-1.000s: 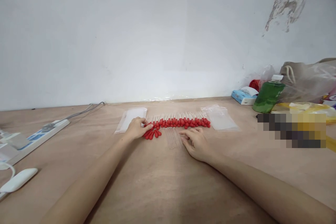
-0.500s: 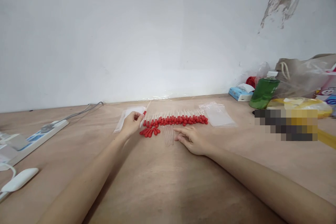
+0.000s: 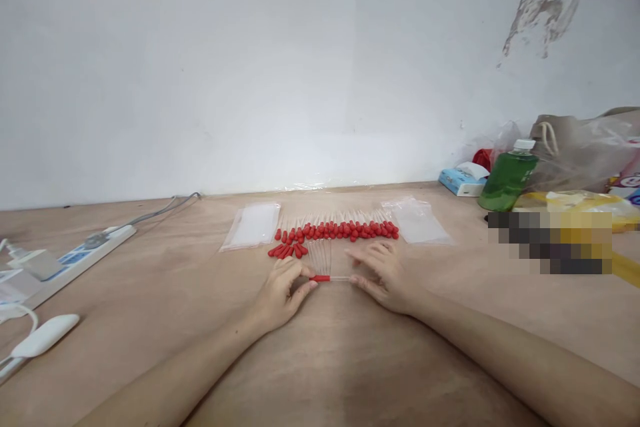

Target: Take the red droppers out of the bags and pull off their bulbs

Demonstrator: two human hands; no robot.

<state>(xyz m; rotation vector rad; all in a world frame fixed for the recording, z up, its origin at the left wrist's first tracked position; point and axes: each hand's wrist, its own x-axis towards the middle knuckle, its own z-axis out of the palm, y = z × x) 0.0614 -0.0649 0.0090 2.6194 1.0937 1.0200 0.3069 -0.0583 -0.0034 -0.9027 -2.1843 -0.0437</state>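
Note:
Between thumb and fingers, my left hand (image 3: 286, 290) pinches the red rubber bulb of a dropper (image 3: 320, 278). Its clear thin tube points right, its end at the thumb of my right hand (image 3: 383, 278). That hand's fingers are spread and slightly blurred; whether the thumb presses on the tube I cannot tell. Just beyond lie several loose clear tubes (image 3: 321, 255) side by side. Loose red bulbs (image 3: 289, 251) rest left of them. Behind runs a long row of droppers with red bulbs (image 3: 340, 229) facing me and pale tips pointing to the wall.
Clear plastic bags lie left (image 3: 251, 225) and right (image 3: 419, 221) of the row. A power strip (image 3: 75, 267) with plugs and a white cable piece (image 3: 46, 335) are at far left. On the right stand a tissue pack (image 3: 461, 181), a green bottle (image 3: 507, 177) and bags.
My left hand has come from the left end of the row toward me and right, and a dropper now spans between both hands. My right hand has shifted slightly right, its fingers spreading.

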